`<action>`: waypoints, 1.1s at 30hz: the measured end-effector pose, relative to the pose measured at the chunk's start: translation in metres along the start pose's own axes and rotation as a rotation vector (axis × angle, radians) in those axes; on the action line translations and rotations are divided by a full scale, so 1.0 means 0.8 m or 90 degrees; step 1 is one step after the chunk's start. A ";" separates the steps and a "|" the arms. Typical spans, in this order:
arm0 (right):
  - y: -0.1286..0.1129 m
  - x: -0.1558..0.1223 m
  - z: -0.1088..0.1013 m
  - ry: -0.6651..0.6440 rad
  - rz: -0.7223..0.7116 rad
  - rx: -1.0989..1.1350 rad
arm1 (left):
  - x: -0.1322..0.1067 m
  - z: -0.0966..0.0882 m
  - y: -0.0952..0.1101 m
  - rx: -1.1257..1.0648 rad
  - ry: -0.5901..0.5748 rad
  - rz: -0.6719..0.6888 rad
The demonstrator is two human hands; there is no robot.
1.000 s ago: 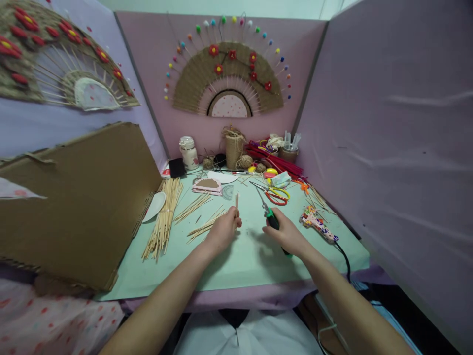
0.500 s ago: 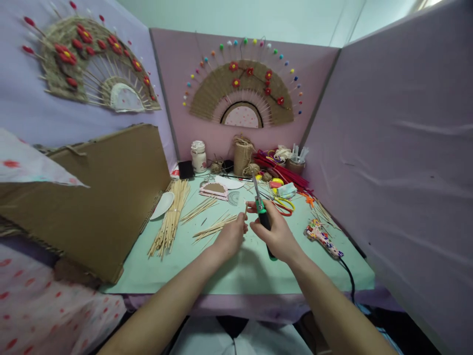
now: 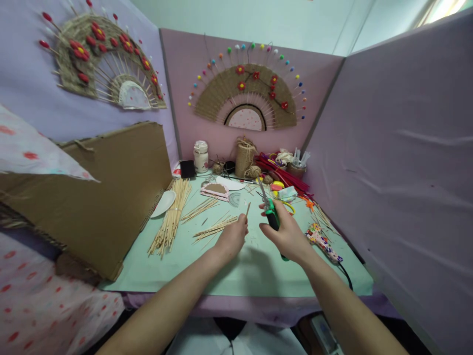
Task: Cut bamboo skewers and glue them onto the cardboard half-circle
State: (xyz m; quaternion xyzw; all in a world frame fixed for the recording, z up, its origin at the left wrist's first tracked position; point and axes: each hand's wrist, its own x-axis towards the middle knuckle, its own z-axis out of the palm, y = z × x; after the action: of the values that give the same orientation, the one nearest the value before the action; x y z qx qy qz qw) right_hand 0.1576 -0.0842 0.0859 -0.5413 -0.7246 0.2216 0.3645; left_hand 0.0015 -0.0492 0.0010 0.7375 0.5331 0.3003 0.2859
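Note:
My left hand is closed in a pinch round a short thin wooden stick, whose upper end points up. My right hand is wrapped round green-and-black-handled pruning shears, their metal blades pointing up and away from me. A small gap separates the shears from the stick. Just left of my left hand lies a small loose pile of bamboo sticks. A second small group of sticks lies behind it, and a thick tied bundle of sticks is further left.
A cardboard sheet stands along the table's left side. A patterned glue gun with a black cord lies at right. Behind are a white jar, a twine-wrapped cylinder, red stems and a protractor. A decorated fan hangs on the back panel.
My right hand has drawn the shears to the right, away from the stick. My left hand stays nearly in place with the stick, now more plainly visible.

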 end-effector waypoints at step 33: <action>-0.032 -0.004 -0.033 -0.176 0.048 -0.525 | -0.002 0.024 0.006 -0.115 0.061 -0.172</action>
State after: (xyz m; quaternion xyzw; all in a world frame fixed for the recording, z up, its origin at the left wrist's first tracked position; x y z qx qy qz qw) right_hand 0.1624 -0.0977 0.1204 -0.6330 -0.7741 -0.0031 0.0091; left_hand 0.0184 -0.0542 -0.0081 0.6151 0.6112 0.3407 0.3633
